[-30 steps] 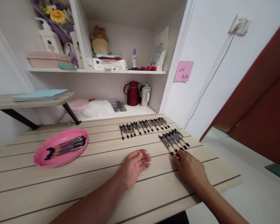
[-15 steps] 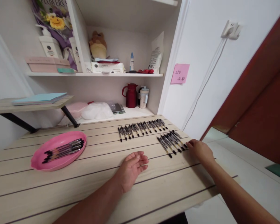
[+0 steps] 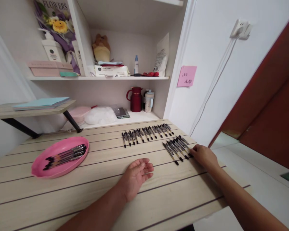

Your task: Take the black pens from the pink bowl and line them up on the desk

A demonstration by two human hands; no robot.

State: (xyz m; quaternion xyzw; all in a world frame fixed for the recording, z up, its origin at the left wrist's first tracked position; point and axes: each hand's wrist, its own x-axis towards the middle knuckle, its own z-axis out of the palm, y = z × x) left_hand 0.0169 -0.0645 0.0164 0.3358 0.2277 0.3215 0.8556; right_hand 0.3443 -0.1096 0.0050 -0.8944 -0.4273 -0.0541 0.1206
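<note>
I see my right hand (image 3: 203,156) at the centre right of the frame, knuckles up and fingers loosely bent. Its tips touch the right-hand end of the near row of pens (image 3: 177,148). Whether it pinches a pen or only presses against the row I cannot tell, because the back of the hand covers the fingertips. My left hand (image 3: 136,175) rests at lower centre on the slatted wooden table (image 3: 86,192), palm turned up, fingers half curled, holding nothing. The near row lies just right of centre, black pens side by side and slanted. A longer far row of pens (image 3: 146,133) sits just beyond it, apart from both hands. At middle left a pink tray (image 3: 62,144) holds a loose bundle of more pens (image 3: 65,154). I judge that this contact wants a light, even touch along the pen ends, so that the row stays parallel and nothing rolls toward the table edge close by on the right. The pens are too small to count. My right forearm runs out of the frame at the lower right.
</note>
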